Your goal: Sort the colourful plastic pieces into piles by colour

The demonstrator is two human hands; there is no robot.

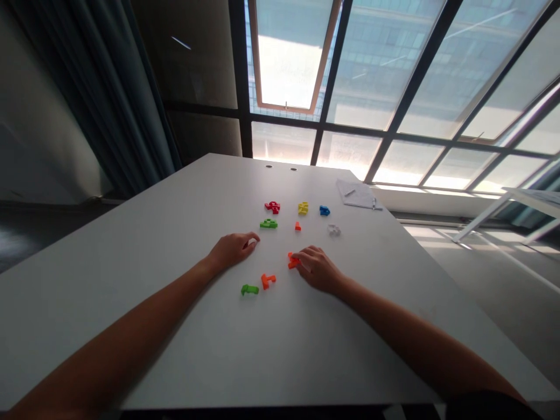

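Right hand point(320, 269) pinches an angular orange plastic piece point(292, 264) in its grip; left hand point(230, 249) curls loosely, released.

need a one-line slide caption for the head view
Right hand touching an orange piece, left hand near a green piece, with more colourful pieces on a white table.

My left hand point(231, 249) is loosely curled, thumb and forefinger apart. My right hand point(321, 269) pinches, fingers pointing leftward. Both my forearms point(144, 315) angle inward.
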